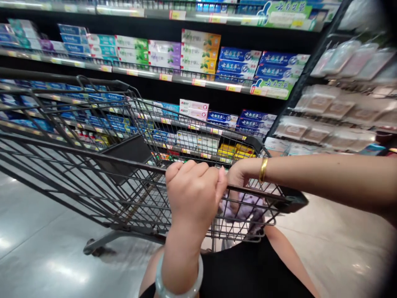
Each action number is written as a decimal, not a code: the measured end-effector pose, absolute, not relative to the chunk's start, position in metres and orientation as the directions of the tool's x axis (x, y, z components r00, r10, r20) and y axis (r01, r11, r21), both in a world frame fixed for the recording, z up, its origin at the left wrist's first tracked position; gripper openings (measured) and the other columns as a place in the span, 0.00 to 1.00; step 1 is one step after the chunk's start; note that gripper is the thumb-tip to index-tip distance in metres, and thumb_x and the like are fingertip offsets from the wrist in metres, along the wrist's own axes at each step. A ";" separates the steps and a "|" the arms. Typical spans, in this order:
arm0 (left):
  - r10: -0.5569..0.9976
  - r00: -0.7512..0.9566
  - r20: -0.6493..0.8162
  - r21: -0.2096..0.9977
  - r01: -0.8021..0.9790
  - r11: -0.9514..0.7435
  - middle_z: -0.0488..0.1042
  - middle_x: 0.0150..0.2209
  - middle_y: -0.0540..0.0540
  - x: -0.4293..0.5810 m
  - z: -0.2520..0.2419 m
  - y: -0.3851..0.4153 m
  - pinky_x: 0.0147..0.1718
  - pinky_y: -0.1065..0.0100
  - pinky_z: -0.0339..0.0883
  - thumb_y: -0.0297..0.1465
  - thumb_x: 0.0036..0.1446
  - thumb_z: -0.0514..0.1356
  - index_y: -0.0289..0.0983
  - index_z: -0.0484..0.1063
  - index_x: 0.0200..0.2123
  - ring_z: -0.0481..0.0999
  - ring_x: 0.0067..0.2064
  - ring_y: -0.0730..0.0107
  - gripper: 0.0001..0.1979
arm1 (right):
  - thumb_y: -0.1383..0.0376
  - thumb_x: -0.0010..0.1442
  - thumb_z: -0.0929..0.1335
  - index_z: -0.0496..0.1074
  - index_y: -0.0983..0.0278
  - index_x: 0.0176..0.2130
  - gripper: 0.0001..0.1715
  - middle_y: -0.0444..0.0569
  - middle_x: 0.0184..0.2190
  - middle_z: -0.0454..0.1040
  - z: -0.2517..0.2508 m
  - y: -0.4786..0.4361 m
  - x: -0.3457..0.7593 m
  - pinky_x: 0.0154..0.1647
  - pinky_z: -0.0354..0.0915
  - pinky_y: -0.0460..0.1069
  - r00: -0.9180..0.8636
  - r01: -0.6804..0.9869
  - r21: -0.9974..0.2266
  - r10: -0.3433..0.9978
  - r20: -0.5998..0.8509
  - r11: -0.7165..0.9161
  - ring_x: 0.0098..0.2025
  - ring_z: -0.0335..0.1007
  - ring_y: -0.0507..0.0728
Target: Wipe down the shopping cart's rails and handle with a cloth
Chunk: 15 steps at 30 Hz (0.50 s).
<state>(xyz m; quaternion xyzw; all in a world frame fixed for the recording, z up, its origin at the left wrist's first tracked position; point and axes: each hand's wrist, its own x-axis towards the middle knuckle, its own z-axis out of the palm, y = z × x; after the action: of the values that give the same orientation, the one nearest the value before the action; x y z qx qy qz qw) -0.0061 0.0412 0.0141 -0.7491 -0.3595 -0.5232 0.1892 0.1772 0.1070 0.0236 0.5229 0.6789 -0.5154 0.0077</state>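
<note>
A black wire shopping cart (136, 165) stands across the view, its side rim running in front of me. My left hand (195, 188) is wrapped round the cart's rim, with a pale bangle on the wrist. My right hand (238, 182) reaches over the rim into the cart, a gold bracelet on its wrist. Its fingers are down by a purple cloth (243, 207) inside the basket, mostly hidden behind the rim and wires, so its grip cannot be made out.
Behind the cart, shelves (124, 68) hold rows of toothpaste boxes (200, 51). Packaged goods (338, 101) hang on hooks at the right. A cart wheel (93, 247) rests on the shiny floor (40, 231) at the lower left.
</note>
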 end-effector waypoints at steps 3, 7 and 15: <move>0.334 0.208 0.919 0.070 0.749 -0.659 0.71 0.21 0.52 -0.007 0.014 0.042 0.41 0.56 0.53 0.34 0.65 0.59 0.41 0.69 0.20 0.67 0.30 0.65 0.18 | 0.60 0.43 0.81 0.76 0.70 0.37 0.24 0.36 0.26 0.75 0.036 0.107 0.191 0.32 0.69 0.43 -0.508 0.761 -0.624 0.435 -0.743 -0.178 0.29 0.71 0.48; 0.325 0.230 0.917 0.042 0.757 -0.652 0.71 0.22 0.52 -0.009 0.015 0.042 0.40 0.57 0.54 0.33 0.65 0.58 0.41 0.69 0.20 0.67 0.30 0.66 0.18 | 0.68 0.48 0.77 0.75 0.63 0.44 0.22 0.35 0.32 0.74 0.070 0.092 0.200 0.34 0.67 0.42 -0.586 0.714 -0.700 0.530 -0.613 -0.020 0.31 0.68 0.47; 0.329 0.255 0.909 0.004 0.786 -0.619 0.72 0.22 0.51 -0.010 0.019 0.042 0.38 0.59 0.53 0.33 0.66 0.59 0.40 0.68 0.20 0.67 0.30 0.66 0.19 | 0.60 0.58 0.73 0.71 0.62 0.47 0.18 0.43 0.38 0.73 0.120 0.036 0.202 0.35 0.65 0.43 -0.565 0.630 -0.694 0.819 -0.100 0.349 0.37 0.68 0.50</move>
<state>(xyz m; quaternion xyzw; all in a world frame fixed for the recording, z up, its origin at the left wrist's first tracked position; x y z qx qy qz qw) -0.0095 0.0418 0.0192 -0.7566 -0.3682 -0.4868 0.2346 0.2021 0.0360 0.1203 0.4470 0.8104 -0.3544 -0.1336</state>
